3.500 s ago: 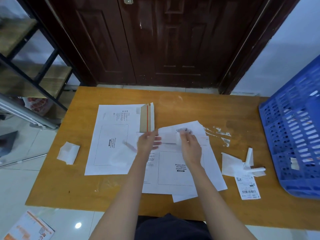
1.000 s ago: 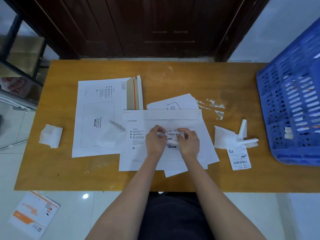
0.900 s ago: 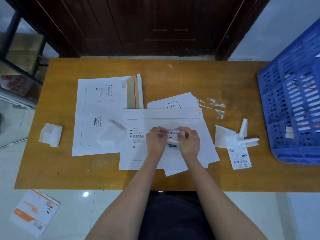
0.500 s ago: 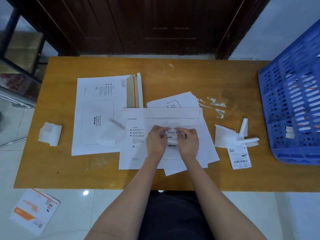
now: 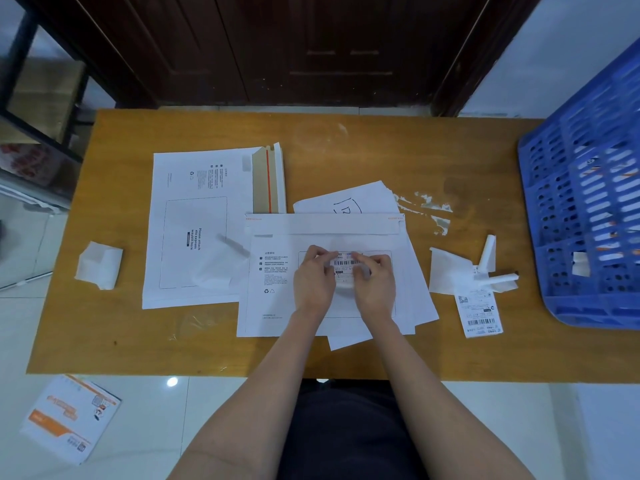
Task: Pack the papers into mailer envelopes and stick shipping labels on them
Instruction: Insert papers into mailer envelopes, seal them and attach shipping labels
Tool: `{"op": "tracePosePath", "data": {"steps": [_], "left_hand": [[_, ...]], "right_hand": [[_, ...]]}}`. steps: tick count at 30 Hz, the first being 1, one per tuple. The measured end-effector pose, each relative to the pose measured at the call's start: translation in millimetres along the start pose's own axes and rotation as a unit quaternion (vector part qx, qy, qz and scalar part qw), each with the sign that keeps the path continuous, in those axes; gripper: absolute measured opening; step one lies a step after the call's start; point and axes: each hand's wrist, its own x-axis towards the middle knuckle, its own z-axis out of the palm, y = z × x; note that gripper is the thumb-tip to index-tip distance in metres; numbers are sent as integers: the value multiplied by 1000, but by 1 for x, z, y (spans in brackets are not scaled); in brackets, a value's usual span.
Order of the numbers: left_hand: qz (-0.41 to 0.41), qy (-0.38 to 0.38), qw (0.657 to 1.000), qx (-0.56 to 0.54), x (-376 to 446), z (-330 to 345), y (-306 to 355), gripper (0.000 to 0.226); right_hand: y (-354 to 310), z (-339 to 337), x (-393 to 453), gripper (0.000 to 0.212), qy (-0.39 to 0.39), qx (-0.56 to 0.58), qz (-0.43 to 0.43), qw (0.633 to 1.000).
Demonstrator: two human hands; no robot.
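A white mailer envelope [image 5: 277, 306] lies flat in the middle of the wooden table [image 5: 346, 150]. On its printed waybill box sits a shipping label [image 5: 344, 264] with a barcode. My left hand [image 5: 313, 275] and my right hand [image 5: 375, 282] both rest on the label, fingertips pinching its top edge. Loose papers [image 5: 349, 200] stick out from under the envelope at the back and front. A second white mailer [image 5: 194, 230] with its brown flap open lies to the left.
A blue plastic crate [image 5: 588, 209] stands at the right edge. Another shipping label [image 5: 479, 315] and peeled backing scraps [image 5: 450, 271] lie right of the envelope. A crumpled white backing [image 5: 98, 265] sits at the left. A printed leaflet [image 5: 69, 417] lies on the floor.
Since 3.5 s ago my hands brought the label down from the air onto the mailer's waybill box. Over the last second they have stayed on it, with only the fingers shifting slightly.
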Motion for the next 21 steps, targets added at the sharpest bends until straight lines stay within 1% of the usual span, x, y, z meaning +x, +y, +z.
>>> {"op": "tracePosePath", "data": {"steps": [16, 21], "left_hand": [[5, -1, 1000, 25, 1, -2, -2, 32], [16, -12, 998, 56, 1, -3, -2, 32]], "right_hand": [[1, 2, 1, 31, -18, -5, 1, 1000], [2, 3, 1, 32, -22, -6, -1, 1000]]}}
